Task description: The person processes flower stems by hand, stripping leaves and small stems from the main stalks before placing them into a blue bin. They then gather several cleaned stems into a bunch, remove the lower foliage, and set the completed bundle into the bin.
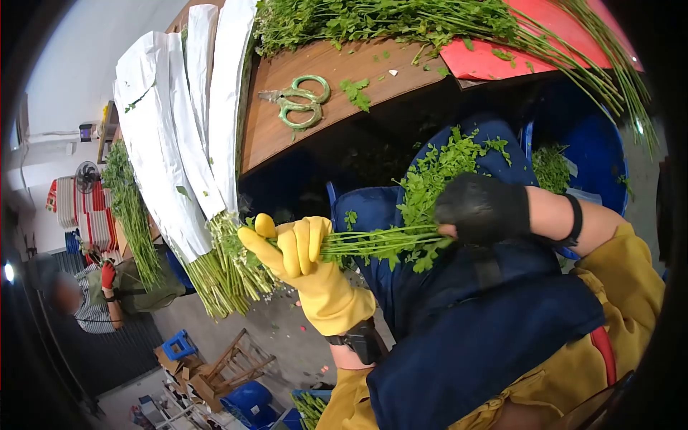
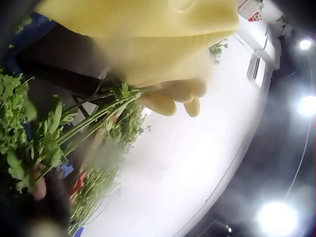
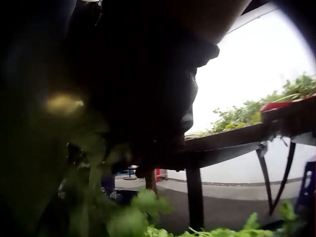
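Some stalks (image 1: 221, 283) are in white wraps (image 1: 161, 158) already. This small bunch (image 1: 380, 242) has no wrap yet; it is up between both hands. The left hand (image 1: 295, 251) grips it and the right hand (image 1: 484, 209) does too. A big loose pile (image 1: 387, 21) is left on the table (image 1: 269, 136).

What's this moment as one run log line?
Yellow-gloved left hand grips leafy green stems | black-gloved right hand grips same stems | green-handled scissors lie on brown wooden table | white-wrapped green bundles beside scissors
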A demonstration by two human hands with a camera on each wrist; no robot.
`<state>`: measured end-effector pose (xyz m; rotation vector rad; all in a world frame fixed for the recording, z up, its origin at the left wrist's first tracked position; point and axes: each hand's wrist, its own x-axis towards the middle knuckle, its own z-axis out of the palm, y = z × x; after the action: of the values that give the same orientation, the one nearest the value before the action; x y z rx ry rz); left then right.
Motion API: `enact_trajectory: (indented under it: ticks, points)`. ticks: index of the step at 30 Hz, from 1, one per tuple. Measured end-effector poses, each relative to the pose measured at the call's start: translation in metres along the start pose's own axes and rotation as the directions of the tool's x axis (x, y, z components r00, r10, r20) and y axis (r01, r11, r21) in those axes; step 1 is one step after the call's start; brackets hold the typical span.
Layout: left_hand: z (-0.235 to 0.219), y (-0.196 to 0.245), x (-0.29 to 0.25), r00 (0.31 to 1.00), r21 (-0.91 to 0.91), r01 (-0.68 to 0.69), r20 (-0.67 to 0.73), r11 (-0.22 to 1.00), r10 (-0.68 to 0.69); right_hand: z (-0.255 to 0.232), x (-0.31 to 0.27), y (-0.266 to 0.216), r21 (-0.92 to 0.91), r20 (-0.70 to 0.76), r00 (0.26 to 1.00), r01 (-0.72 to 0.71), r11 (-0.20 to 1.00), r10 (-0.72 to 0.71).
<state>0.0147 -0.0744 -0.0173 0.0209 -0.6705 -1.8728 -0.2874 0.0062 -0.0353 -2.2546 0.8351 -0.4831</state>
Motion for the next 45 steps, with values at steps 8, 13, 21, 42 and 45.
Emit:
enact_trajectory:
  ticks: [8,13,21,42,45]
  points:
    - [0.039,-0.025,-0.005,0.865,0.572,0.085,-0.448,0.816,0.224,-0.004,-0.042,0.004,-0.132,-0.326,0.943,-0.118,0.984,0.07]
    - [0.042,-0.036,0.017,0.618,0.316,0.184,-0.774,0.931,0.141,0.028,0.033,-0.017,-0.34,-0.461,0.818,0.196,0.92,-0.344]
    - [0.019,-0.025,0.007,0.575,0.503,0.216,-0.758,0.837,0.307,0.012,-0.001,-0.009,-0.432,0.029,0.994,-0.081,0.898,0.103]
    - [-0.007,0.021,-0.029,0.786,0.743,0.085,-0.46,0.664,0.414,-0.01,-0.153,0.034,-0.37,0.042,0.882,-0.422,0.828,0.469]
    - [-0.018,0.027,-0.035,0.768,0.609,0.027,-0.52,0.792,0.374,-0.023,-0.214,0.043,-0.604,-0.024,0.714,-0.568,0.559,0.7]
